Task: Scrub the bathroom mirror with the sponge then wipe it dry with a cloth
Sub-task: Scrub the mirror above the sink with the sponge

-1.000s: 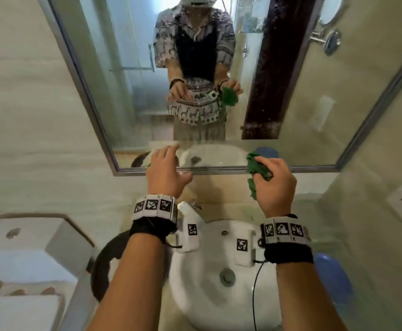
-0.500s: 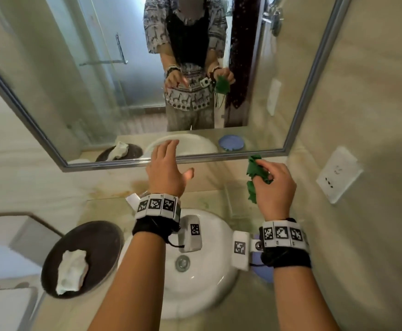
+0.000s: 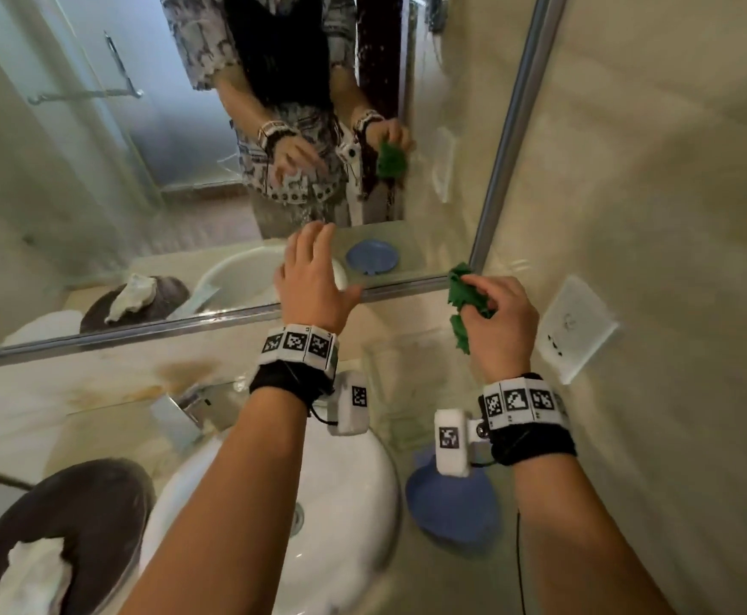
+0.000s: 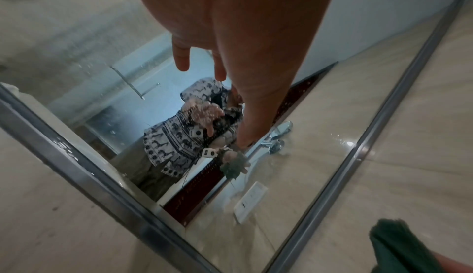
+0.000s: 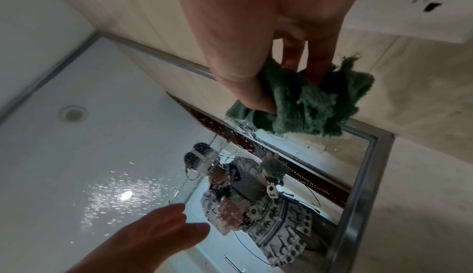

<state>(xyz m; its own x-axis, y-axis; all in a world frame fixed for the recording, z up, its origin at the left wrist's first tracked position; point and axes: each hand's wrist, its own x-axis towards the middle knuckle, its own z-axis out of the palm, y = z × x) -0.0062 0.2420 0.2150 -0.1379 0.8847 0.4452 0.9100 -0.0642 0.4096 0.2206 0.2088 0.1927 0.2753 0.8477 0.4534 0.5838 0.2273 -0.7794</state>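
Note:
The metal-framed bathroom mirror [image 3: 96,193] hangs above the basin, its glass speckled with water drops [image 5: 115,196]. My right hand [image 3: 491,317] pinches a crumpled green scrubbing sponge [image 3: 462,299] just in front of the mirror's lower right corner; in the right wrist view the thumb and fingers squeeze the sponge [image 5: 307,103]. My left hand [image 3: 309,277] is held up with straight, spread fingers near the mirror's lower edge, holding nothing, and I cannot tell whether it touches the glass. A white cloth [image 3: 34,574] lies on a dark round tray [image 3: 87,503] at the lower left.
A white basin [image 3: 349,503] with a chrome tap [image 3: 189,401] sits below my arms. A blue dish [image 3: 451,503] lies right of the basin. A wall socket [image 3: 571,326] is on the tiled wall to the right of the mirror.
My view has swung to the right and down, so the mirror now tilts across the frame. Both hands keep their pose, the right one still pinching the sponge.

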